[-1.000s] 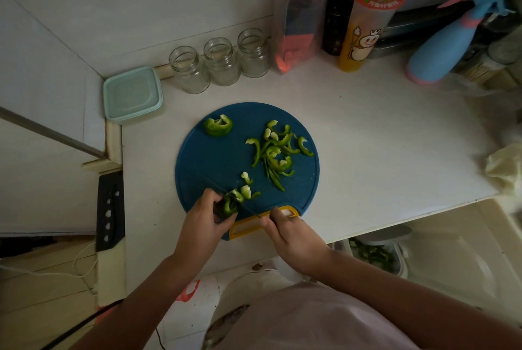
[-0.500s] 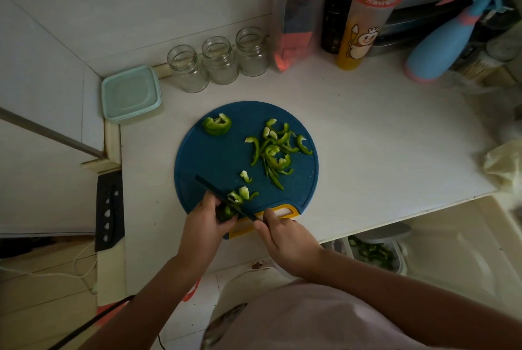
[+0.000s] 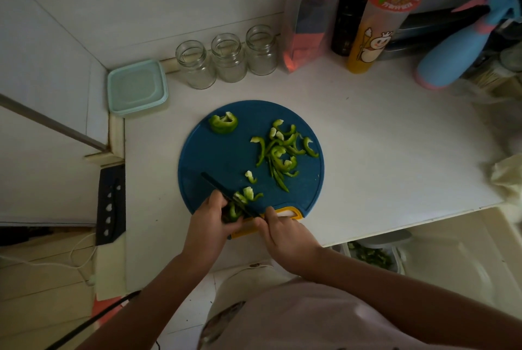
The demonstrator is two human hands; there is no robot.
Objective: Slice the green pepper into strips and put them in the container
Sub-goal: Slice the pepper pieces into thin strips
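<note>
pepper piece sits at near edge of board, held down under curled fingers of left hand; knife blade lies across it, slanting far-left to near-right, handle end gripped in right hand, the hands near each other. fresh cuts lie just beside the blade, strips heaped on board's right half, one larger chunk at its far-left. lidded box at far-left corner of counter, three jars beside it
</note>
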